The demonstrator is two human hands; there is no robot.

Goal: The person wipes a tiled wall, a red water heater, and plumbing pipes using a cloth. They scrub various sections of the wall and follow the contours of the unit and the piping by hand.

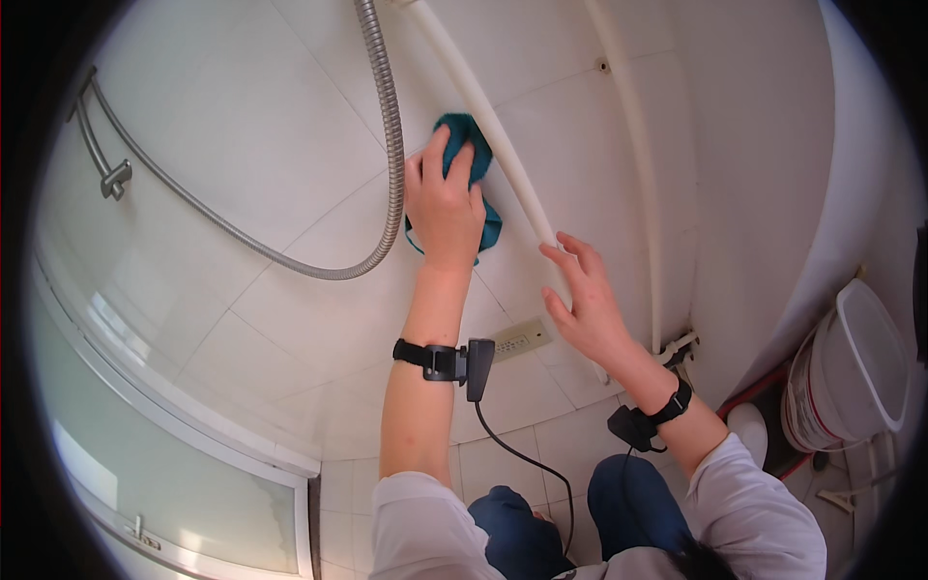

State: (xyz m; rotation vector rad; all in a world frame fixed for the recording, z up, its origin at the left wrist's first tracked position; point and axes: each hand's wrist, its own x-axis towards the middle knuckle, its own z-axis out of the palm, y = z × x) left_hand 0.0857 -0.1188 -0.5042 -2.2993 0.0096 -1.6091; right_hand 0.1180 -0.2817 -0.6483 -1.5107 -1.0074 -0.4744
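My left hand [447, 206] presses a teal cloth [487, 221] against the white wall tiles [326, 210], with part of the cloth bunched between its fingers. The cloth lies between a ribbed metal shower hose [392, 145] on the left and a cream plastic pipe [500, 138] on the right. Lower down to the right, my right hand [580, 290] has its fingers apart, the fingertips at the lower part of that pipe; whether they touch it is unclear. Both wrists wear black straps with small cabled devices.
A shower bracket [114, 180] is at the far left, above a frosted glass door [188, 471]. A second pipe [641, 159] runs down the right wall to fittings [678, 348]. A beige floor drain or plate [522, 341] bears writing. White buckets [826, 384] stand at the right.
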